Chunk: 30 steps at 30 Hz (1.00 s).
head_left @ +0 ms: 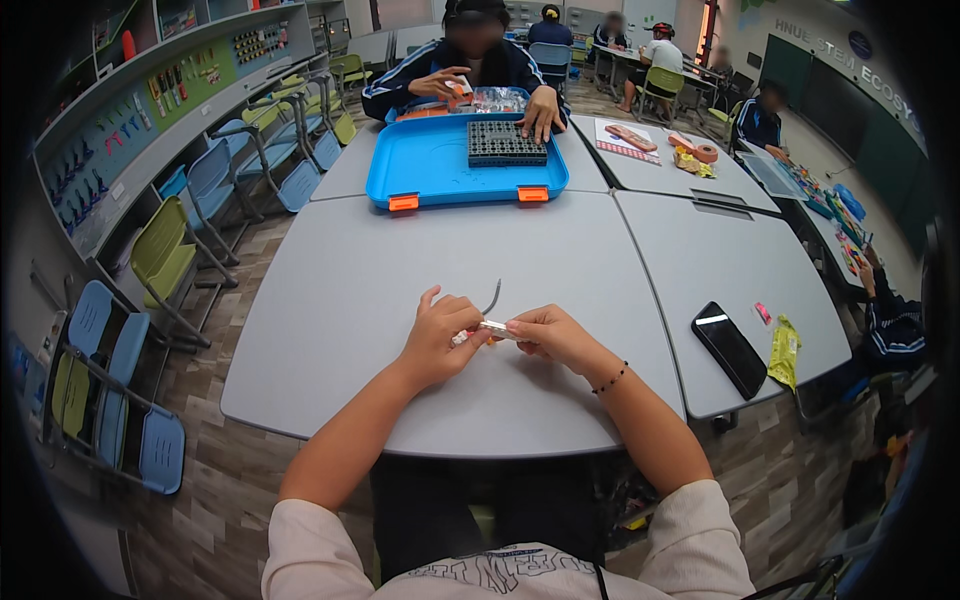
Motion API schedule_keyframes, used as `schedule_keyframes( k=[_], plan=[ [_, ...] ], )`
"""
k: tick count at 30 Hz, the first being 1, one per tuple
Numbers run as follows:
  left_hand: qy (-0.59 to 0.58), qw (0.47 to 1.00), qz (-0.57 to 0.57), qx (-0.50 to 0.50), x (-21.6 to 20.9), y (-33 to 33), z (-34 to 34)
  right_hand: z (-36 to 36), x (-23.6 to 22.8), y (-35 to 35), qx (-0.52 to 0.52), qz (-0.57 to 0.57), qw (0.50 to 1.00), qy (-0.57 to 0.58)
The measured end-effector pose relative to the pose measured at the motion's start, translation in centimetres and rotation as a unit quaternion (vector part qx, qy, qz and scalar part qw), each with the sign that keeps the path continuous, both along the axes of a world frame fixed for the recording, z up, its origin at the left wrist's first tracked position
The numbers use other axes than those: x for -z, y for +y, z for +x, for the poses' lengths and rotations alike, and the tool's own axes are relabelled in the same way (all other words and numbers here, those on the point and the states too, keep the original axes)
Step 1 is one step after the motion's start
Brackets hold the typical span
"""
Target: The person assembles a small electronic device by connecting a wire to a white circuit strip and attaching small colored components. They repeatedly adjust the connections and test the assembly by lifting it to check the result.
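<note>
Above the near part of the light grey table [340, 290], my left hand [438, 338] and my right hand [552, 336] meet over a small white block-like piece [497, 328]. My right thumb and fingers pinch one end of it. At the other end my left fingers are closed, with a small white knobbly bit showing below them. A thin grey curved strand [494, 297] rises just beyond the fingers. Bits of orange and red show between the hands, too small to name. The fingers partly cover the pieces.
Beyond my hands lies a blue tray [420, 180] with orange latches, holding a dark grey grid block [507, 145] under a co-worker's hand [542, 115]. To the right are a black phone [728, 350] and a yellow wrapper [785, 352]. Chairs [165, 245] line the left.
</note>
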<state>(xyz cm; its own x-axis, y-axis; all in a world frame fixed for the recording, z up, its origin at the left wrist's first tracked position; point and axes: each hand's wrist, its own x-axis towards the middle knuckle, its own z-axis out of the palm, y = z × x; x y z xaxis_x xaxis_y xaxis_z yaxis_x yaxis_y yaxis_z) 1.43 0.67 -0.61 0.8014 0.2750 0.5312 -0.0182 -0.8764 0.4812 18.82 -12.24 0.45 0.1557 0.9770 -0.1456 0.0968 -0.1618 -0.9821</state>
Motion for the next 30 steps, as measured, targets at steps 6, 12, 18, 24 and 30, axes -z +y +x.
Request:
schedule_keyframes(
  k=[6,12,18,24,30],
  plan=[
    [-0.029,0.999,0.01,-0.016,0.1,0.0,0.0,0.0,-0.1,0.1,0.007,-0.008,1.0,-0.027],
    [-0.062,0.995,0.072,0.001,0.0,-1.0,0.0,0.0,0.5,0.5,0.076,0.013,0.997,0.001],
    [-0.094,0.995,-0.002,-0.038,-0.3,-0.3,-0.4,1.2,0.0,0.1,0.11,0.043,0.992,0.044],
    [-0.176,0.89,-0.418,0.053,-0.1,1.7,-0.7,1.3,-0.1,0.4,0.126,0.023,0.991,-0.034],
    [-0.104,0.843,-0.522,0.08,-1.1,1.9,-1.2,1.7,-0.6,-0.1,0.035,-0.044,0.988,-0.142]
  ],
)
